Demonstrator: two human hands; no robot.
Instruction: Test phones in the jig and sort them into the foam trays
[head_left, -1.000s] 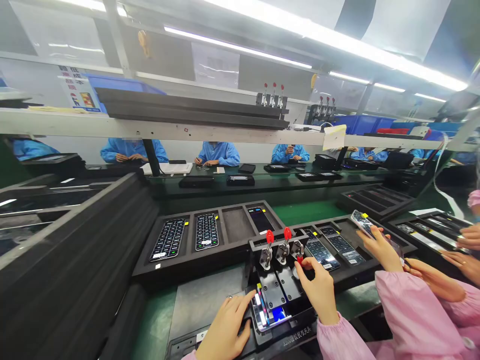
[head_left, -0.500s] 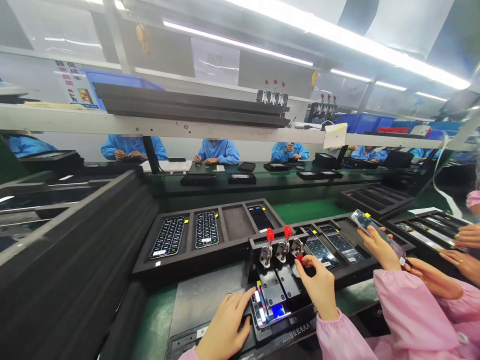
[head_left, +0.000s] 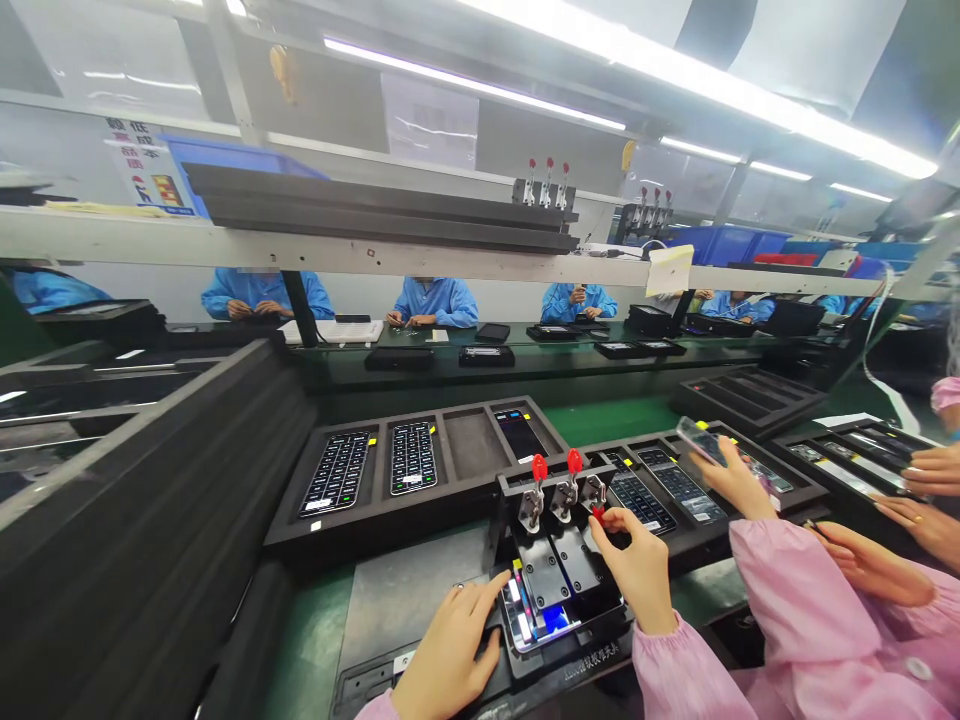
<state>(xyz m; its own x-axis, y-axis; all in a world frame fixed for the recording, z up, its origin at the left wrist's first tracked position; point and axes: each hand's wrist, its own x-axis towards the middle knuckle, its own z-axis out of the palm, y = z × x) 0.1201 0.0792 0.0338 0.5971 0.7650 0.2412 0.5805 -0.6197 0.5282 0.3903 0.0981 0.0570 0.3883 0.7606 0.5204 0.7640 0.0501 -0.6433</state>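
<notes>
A black clamping fixture with toggle clamps stands before me, and a smartphone with a lit screen lies in it under the metal pressure plates. The thumb and fingertips of my right hand pinch the red-tipped clamp lever at the right, which is swung down. Two other red levers point up. My left hand rests at the phone's left edge, index finger and thumb spread apart, grasping nothing. A yellow tab sticks out at the phone's top corner.
Behind the fixture, a black foam tray holds several phones. To the right, a co-worker's hand in a pink sleeve holds another phone above a tray. Stacked foam trays rise on the left. A shelf crosses overhead.
The co-worker's hand has moved left with its phone, over the right tray. My own hands stay in place on the lever and beside the phone.
</notes>
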